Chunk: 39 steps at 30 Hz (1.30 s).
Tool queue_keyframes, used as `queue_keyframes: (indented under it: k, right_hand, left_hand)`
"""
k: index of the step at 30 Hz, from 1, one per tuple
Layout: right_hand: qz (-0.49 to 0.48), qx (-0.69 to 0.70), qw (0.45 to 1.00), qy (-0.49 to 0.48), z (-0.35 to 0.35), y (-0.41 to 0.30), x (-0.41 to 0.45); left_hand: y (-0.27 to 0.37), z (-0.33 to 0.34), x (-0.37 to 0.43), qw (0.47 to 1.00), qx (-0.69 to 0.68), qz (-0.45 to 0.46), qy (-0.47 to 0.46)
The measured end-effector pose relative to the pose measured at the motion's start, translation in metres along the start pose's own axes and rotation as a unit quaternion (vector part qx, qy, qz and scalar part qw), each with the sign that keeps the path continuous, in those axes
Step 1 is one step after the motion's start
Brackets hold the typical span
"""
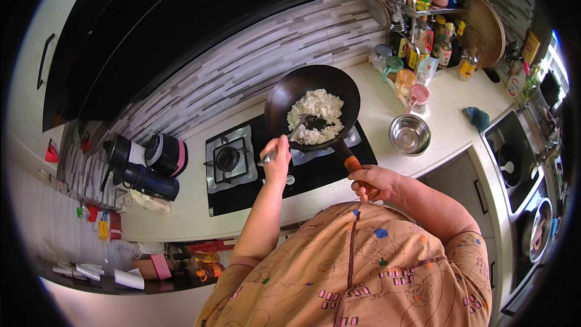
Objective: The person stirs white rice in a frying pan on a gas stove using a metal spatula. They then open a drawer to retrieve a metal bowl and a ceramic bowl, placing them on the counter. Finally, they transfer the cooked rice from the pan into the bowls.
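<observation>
A dark wok (281, 95) with an orange-brown handle (352, 163) sits over the right burner of a black gas hob (236, 204). White cooked rice (323, 103) lies in it, spread around a bare patch. My left hand (278, 163) is closed around the handle of a metal spatula (297, 127), whose head rests in the rice. With my right hand (374, 180) I grip the wok's handle from above, near its end. The left burner (227, 159) holds no pan.
Right of the hob stand a steel bowl (410, 135), lidded seasoning jars (418, 95) and sauce bottles (445, 45). A teal cloth (476, 118) lies by the sink (508, 154). A rice cooker (166, 154) and a dark flask (150, 180) are at the left.
</observation>
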State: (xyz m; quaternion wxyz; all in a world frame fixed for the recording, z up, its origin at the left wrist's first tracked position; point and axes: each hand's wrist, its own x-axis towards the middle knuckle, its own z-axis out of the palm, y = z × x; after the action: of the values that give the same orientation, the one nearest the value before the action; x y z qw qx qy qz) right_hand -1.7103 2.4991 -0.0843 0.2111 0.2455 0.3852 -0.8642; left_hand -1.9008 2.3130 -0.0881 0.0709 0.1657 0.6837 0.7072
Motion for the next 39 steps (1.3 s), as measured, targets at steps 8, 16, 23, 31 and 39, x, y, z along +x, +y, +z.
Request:
queue_keyframes:
  k: [8,16,23,31,39]
  right_hand:
    - [0.005,0.041,0.999,-0.014,-0.004,0.001,0.002]
    - [0.008,0.051,0.999,-0.011,-0.003,0.001,-0.001]
    - [0.011,0.041,0.999,-0.003,0.001,0.000,-0.004]
    - [0.011,0.041,0.999,-0.015,-0.001,-0.005,-0.003]
    - [0.015,0.035,0.999,-0.012,-0.009,-0.003,-0.003]
  left_hand:
    - [0.042,-0.021,0.001,0.995,-0.095,-0.033,-0.020]
    - [0.115,-0.052,-0.038,0.997,-0.005,0.002,-0.072]
    - [0.055,-0.024,-0.035,0.997,-0.042,-0.055,-0.018]
    - [0.010,0.019,-0.014,1.000,-0.001,0.011,-0.008]
    - [0.070,0.014,-0.026,0.995,0.043,0.088,-0.035]
